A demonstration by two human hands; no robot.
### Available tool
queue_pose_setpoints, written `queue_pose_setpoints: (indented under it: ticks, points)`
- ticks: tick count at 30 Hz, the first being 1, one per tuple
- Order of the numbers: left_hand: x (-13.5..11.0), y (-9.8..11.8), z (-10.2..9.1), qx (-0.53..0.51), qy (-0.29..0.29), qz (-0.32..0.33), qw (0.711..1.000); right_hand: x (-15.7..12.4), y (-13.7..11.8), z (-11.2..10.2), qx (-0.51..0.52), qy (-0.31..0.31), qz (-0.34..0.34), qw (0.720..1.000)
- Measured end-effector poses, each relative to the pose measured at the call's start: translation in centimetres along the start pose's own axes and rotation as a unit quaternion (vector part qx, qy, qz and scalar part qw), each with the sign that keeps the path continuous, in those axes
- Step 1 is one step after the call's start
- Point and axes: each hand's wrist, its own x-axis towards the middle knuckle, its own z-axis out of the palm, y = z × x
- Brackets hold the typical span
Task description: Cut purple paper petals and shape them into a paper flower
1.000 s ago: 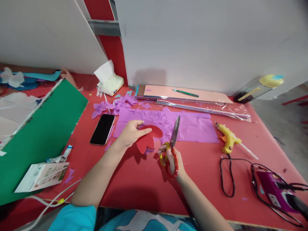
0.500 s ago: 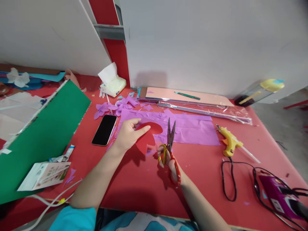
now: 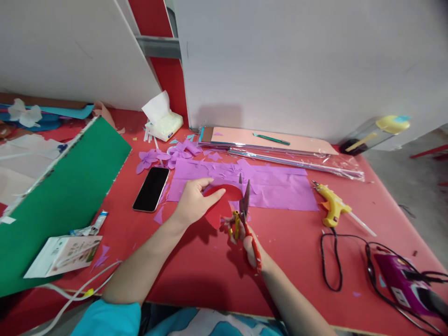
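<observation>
My left hand [image 3: 196, 200] pinches a red paper cutout [image 3: 219, 212] with rounded lobes between thumb and fingers, above the table. Through the handles of a pair of scissors [image 3: 245, 203], one yellow and one red, go the fingers of my right hand [image 3: 245, 240]. The scissor blades stand apart and point away from me, beside the right edge of the red paper. Beneath both hands' far side lies a purple sheet [image 3: 283, 186] with cut scraps on it. Where the lower part of the paper meets my right fingers is hard to make out.
A phone [image 3: 151, 189] and purple paper flowers [image 3: 178, 154] lie to the left, near a tissue pack [image 3: 164, 123]. A yellow glue gun [image 3: 332, 205] with its cord is at right, by a purple box [image 3: 402, 284]. A green board [image 3: 77, 186] leans at left.
My left hand has moved slightly right with the red paper, bringing it up to the scissors. The blades have tilted, and the paper's edge is now close beside them.
</observation>
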Motion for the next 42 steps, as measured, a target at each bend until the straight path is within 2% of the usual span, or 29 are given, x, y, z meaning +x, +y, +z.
queue_pose_setpoints:
  ticks: [3, 8, 18, 25, 32, 37, 42]
  points:
    - [-0.2, -0.2, 0.2, -0.004, -0.014, 0.004, 1.000, 0.0, 0.3, -0.2, 0.013, -0.047, -0.026, 0.998]
    - [-0.5, -0.6, 0.6, -0.076, -0.041, -0.025, 0.996, 0.1, 0.7, -0.2, 0.008, -0.028, -0.027, 0.999]
    - [-0.9, -1.1, 1.8, -0.117, -0.016, -0.063, 0.991, 0.0, 0.9, -0.1, 0.052, -0.014, -0.020, 0.998]
    - [-1.2, -1.1, 2.5, -0.159, -0.019, -0.087, 0.983, 0.0, 1.5, -0.2, 0.055, -0.002, -0.014, 0.998]
    - [-1.4, -0.8, 2.7, -0.161, -0.008, -0.082, 0.983, 0.2, 1.2, -0.3, 0.040, -0.014, -0.029, 0.999]
    - [-1.4, -0.7, 2.9, -0.176, 0.008, -0.074, 0.982, 0.2, 1.6, -0.3, 0.060, 0.004, -0.039, 0.997]
    - [-1.4, -0.7, 2.9, -0.185, 0.010, -0.078, 0.980, 0.3, 2.1, -0.4, 0.067, -0.004, -0.048, 0.997]
